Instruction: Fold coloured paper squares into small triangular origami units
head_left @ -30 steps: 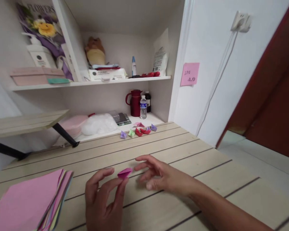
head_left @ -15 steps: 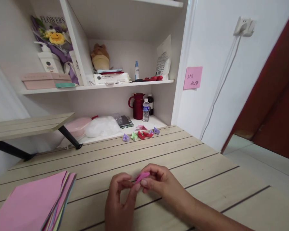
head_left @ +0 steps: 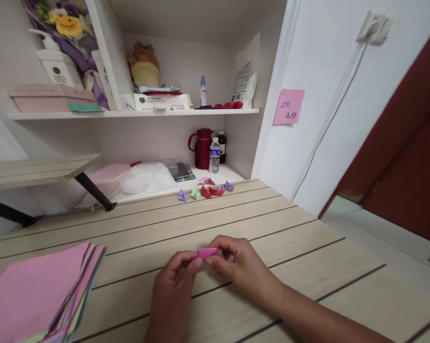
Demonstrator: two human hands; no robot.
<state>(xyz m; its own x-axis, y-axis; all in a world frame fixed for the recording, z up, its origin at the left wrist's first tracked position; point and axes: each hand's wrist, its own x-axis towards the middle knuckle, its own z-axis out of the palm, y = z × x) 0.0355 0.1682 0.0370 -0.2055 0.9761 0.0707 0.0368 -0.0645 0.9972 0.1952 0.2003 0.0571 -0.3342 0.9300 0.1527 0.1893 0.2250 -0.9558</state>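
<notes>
A small folded pink paper piece (head_left: 206,252) is pinched between both hands just above the wooden table (head_left: 308,267). My left hand (head_left: 174,295) grips its left end with thumb and fingers closed. My right hand (head_left: 236,267) grips the right end, fingers curled round it. A stack of coloured paper sheets (head_left: 39,295), pink on top, lies at the table's near left. Several small folded paper shapes (head_left: 205,191), purple, green, red and pink, sit in a row at the table's far edge.
Shelves behind hold a red jug (head_left: 201,148), a water bottle (head_left: 214,156), a white bag (head_left: 147,177), boxes and a plush toy. A second wooden tabletop (head_left: 39,172) juts in at left. A pink sticky note (head_left: 288,107) hangs on the wall.
My right hand came in from open beside the pink piece and closed on it. Both hands now pinch it together, shifted a little right of where my left hand first held it alone.
</notes>
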